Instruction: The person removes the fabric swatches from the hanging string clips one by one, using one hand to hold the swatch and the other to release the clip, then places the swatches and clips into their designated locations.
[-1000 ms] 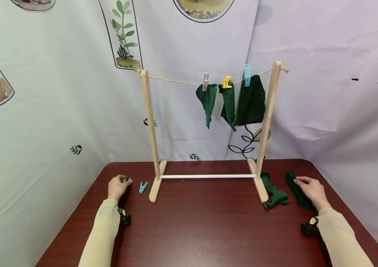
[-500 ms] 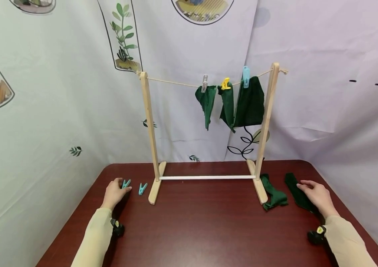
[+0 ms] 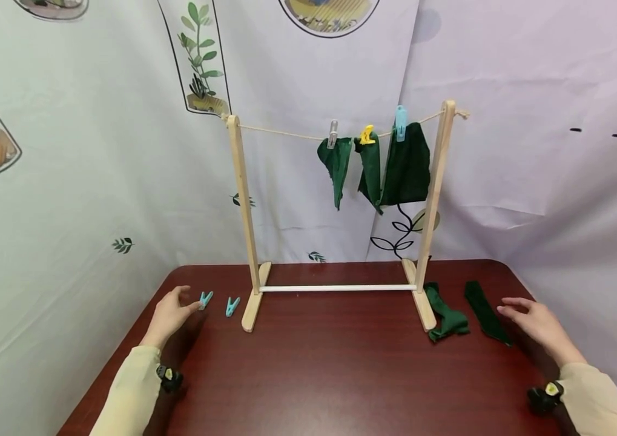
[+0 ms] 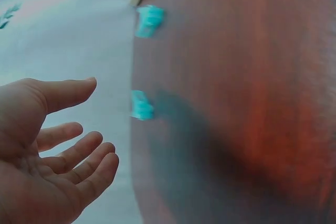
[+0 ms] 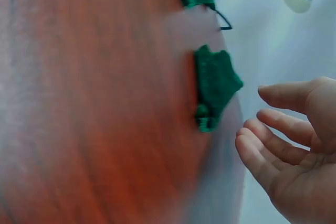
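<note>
My left hand [image 3: 168,315] is just left of a light blue clothespin [image 3: 206,300] on the table; its fingers are spread and hold nothing in the left wrist view. A second light blue clothespin [image 3: 232,307] lies to the right of the first. On the other side, my right hand [image 3: 538,327] hovers beside a narrow dark green cloth [image 3: 487,313], fingers relaxed and apart from it in the right wrist view. Another green cloth [image 3: 448,316], crumpled, lies against the right foot of the wooden rack [image 3: 431,206].
Three green cloths hang from the rope [image 3: 281,132], held by a clear clothespin [image 3: 332,134], a yellow clothespin [image 3: 367,134] and a blue clothespin [image 3: 401,123]. A white bar [image 3: 338,289] joins the rack's feet on the dark red table [image 3: 335,363]. A printed curtain [image 3: 297,200] stands behind.
Both hands have drawn back and outward. The left fingers have come off the nearer blue clothespin, and the right fingers have let go of the narrow green cloth; both things stay on the table.
</note>
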A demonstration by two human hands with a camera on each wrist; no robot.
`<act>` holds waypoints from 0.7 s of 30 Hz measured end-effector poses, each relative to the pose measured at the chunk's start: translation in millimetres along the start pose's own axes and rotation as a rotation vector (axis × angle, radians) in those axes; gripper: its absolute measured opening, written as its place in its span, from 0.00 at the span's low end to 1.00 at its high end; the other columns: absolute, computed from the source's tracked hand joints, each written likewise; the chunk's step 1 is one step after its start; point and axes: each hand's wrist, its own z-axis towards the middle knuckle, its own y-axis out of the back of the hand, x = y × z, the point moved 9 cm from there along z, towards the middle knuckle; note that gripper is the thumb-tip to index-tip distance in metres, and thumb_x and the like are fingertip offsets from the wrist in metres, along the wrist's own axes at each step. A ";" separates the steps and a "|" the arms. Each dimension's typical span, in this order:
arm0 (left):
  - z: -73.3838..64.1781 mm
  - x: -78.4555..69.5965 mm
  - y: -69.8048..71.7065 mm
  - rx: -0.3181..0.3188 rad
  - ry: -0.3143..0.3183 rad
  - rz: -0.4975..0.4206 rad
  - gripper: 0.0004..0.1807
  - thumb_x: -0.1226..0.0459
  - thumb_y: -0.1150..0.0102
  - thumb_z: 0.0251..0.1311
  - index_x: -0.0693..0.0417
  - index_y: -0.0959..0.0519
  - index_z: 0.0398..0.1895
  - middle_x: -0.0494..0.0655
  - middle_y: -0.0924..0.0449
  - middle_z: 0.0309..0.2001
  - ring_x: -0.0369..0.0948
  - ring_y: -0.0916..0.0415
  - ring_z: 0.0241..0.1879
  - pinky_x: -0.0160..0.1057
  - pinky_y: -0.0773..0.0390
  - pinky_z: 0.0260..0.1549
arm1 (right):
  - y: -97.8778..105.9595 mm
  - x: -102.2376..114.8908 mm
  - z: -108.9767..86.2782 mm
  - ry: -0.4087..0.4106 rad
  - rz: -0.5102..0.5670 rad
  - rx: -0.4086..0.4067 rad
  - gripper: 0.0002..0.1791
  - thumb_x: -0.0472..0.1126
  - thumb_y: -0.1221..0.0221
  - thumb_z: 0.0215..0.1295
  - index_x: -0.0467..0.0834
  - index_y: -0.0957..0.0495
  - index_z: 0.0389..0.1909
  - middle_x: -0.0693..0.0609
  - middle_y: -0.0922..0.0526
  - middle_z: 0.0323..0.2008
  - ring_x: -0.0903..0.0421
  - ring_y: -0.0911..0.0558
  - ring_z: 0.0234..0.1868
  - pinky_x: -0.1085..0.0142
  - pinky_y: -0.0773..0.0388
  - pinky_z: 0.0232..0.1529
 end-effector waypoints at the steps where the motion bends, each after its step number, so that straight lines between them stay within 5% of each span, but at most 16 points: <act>1: 1.2 -4.8 3.5 -0.007 -0.014 0.004 0.36 0.58 0.39 0.70 0.72 0.40 0.71 0.74 0.31 0.60 0.64 0.27 0.53 0.60 0.22 0.44 | 2.9 1.8 0.1 -0.002 -0.001 -0.003 0.35 0.54 0.49 0.78 0.25 0.33 0.66 0.17 0.38 0.64 0.20 0.37 0.61 0.32 0.33 0.52; 7: 6.9 -30.4 24.6 -0.047 -0.071 -0.004 0.35 0.55 0.41 0.72 0.68 0.38 0.72 0.71 0.29 0.60 0.63 0.27 0.56 0.61 0.23 0.47 | 26.2 25.7 3.9 0.041 -0.002 -0.062 0.34 0.52 0.47 0.77 0.26 0.33 0.66 0.18 0.35 0.62 0.21 0.33 0.59 0.36 0.30 0.50; 13: 13.8 -62.6 43.6 -0.091 -0.139 0.003 0.34 0.53 0.43 0.73 0.67 0.36 0.71 0.70 0.28 0.59 0.63 0.27 0.55 0.61 0.23 0.46 | 55.7 60.4 8.0 0.100 0.006 -0.132 0.32 0.53 0.45 0.76 0.31 0.30 0.67 0.25 0.27 0.60 0.36 0.24 0.54 0.64 0.28 0.39; 17: 16.8 -85.8 55.0 -0.119 -0.175 -0.008 0.33 0.52 0.43 0.73 0.65 0.35 0.72 0.68 0.28 0.59 0.63 0.26 0.55 0.61 0.23 0.47 | 77.5 83.5 7.9 0.119 0.019 -0.192 0.32 0.55 0.43 0.74 0.36 0.28 0.67 0.57 0.17 0.52 0.71 0.26 0.47 0.72 0.32 0.38; 21: 16.6 -109.6 68.9 -0.168 -0.226 -0.010 0.32 0.53 0.43 0.73 0.64 0.33 0.71 0.67 0.27 0.58 0.62 0.26 0.53 0.61 0.23 0.47 | 96.3 105.4 7.8 0.140 0.047 -0.246 0.31 0.56 0.42 0.73 0.39 0.26 0.67 0.86 0.29 0.39 0.86 0.34 0.41 0.75 0.34 0.38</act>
